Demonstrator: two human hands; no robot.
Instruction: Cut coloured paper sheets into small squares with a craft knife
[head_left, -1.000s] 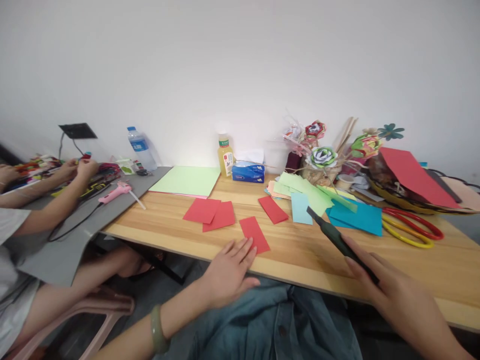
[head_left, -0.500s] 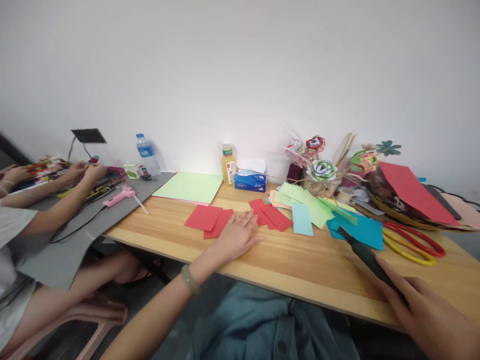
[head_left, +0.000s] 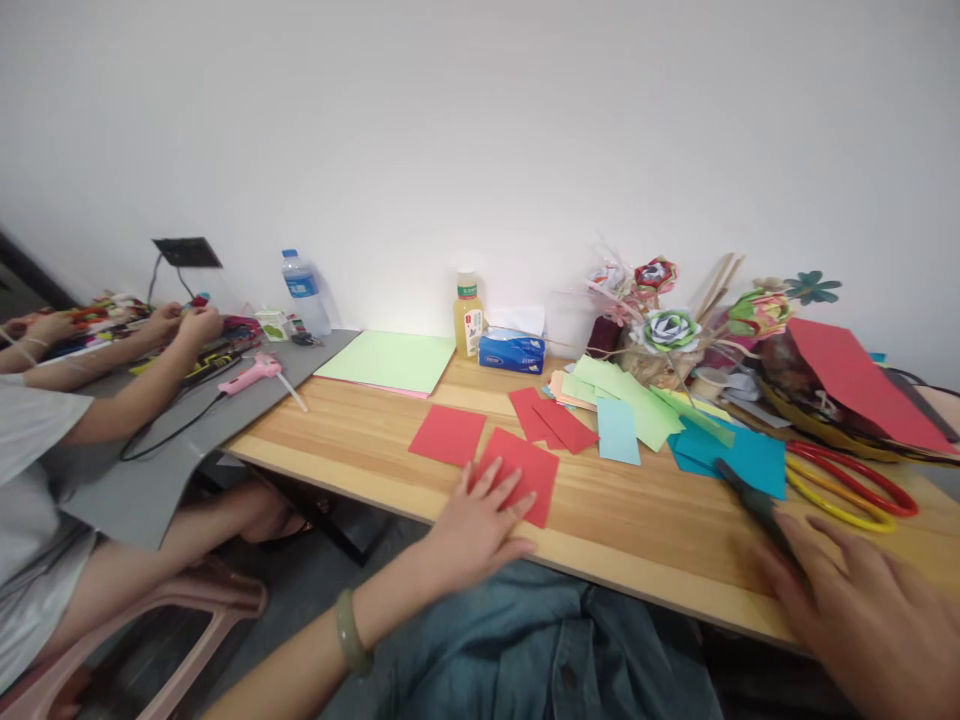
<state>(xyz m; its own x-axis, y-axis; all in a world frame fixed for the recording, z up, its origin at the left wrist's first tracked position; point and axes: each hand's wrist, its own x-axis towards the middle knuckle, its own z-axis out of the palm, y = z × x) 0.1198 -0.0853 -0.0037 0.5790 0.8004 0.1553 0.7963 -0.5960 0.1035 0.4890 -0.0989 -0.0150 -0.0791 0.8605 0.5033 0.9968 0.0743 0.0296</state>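
My left hand (head_left: 474, 522) lies flat with fingers spread on a red paper piece (head_left: 525, 472) near the front edge of the wooden table (head_left: 645, 540). Another red piece (head_left: 448, 435) lies just to its left, and two overlapping red pieces (head_left: 551, 421) sit farther back. My right hand (head_left: 862, 605) rests at the lower right over the handle of a dark green tool (head_left: 750, 497) that lies on the table; the hand is blurred, its fingers stretched out over the tool.
Green, light blue and teal paper pieces (head_left: 637, 410), paper flowers (head_left: 670, 328), red and yellow rings (head_left: 847, 480), a tissue box (head_left: 511, 351), a juice bottle (head_left: 468, 315) and a green sheet (head_left: 386, 362) stand behind. On the left another person's hands (head_left: 176, 325) work beside a pink glue gun (head_left: 251, 373) and water bottle (head_left: 304, 292).
My left hand reached out to the red pieces, then drew one larger red piece back toward the table's front edge. My right hand slid right with the dark tool.
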